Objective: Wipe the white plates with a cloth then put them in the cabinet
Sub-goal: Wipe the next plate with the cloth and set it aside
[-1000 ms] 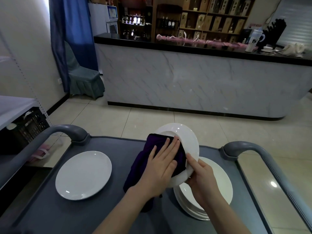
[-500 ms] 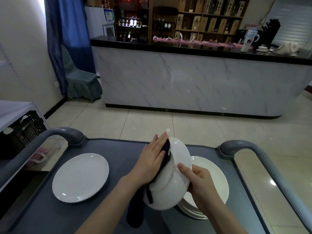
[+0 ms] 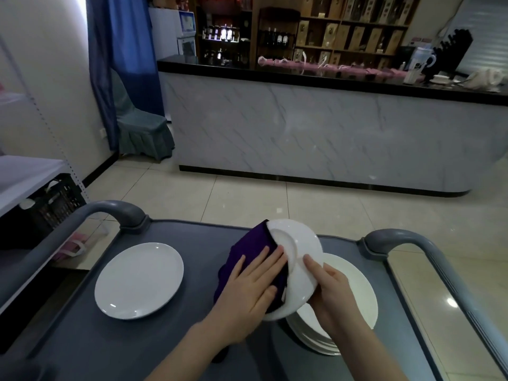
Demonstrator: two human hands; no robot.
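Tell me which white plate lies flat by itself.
The left plate on the cart; the right hand holds the tilted plate against the purple cloth, above the stack.

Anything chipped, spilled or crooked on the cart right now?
Nothing stands out. The tilted round white plate is held by the right hand while the left hand presses the purple cloth on it; the stack of white plates and lone white plate lie flat.
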